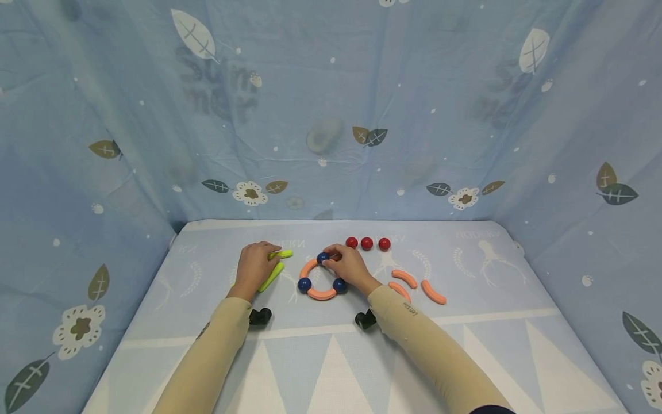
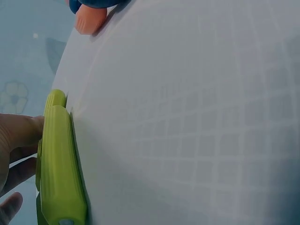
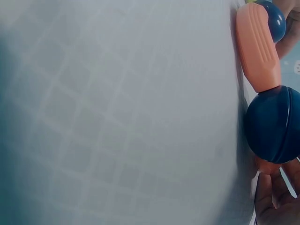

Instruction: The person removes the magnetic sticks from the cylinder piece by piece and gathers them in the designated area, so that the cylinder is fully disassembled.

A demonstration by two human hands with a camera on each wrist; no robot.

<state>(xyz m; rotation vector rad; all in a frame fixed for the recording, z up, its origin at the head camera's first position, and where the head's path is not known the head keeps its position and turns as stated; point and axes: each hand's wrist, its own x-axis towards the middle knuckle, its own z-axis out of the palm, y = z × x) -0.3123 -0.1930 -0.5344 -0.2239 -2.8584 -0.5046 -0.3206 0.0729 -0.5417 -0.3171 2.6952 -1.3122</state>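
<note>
On the table lies a ring of orange curved rods and blue balls; its bottom orange rod [image 1: 322, 294] joins the left ball [image 1: 304, 284] and right ball [image 1: 339, 286]. My right hand [image 1: 349, 265] pinches the ring's right orange curved rod [image 3: 268, 167], mostly covered by the hand, its fingertips beside the top blue ball [image 1: 323, 258]. To the left, my left hand [image 1: 256, 263] pinches the near end of a green rod [image 1: 282, 253]. Another green rod [image 1: 271, 277] lies below it. In the left wrist view, fingers touch the back of a green rod [image 2: 61, 164].
Behind the right hand stand red balls [image 1: 367, 244] in a row. Loose orange curved rods [image 1: 433, 292] lie at the right. Black devices [image 1: 260, 317] sit by both wrists. A blue patterned curtain [image 1: 331, 115] hangs around the table [image 1: 331, 322].
</note>
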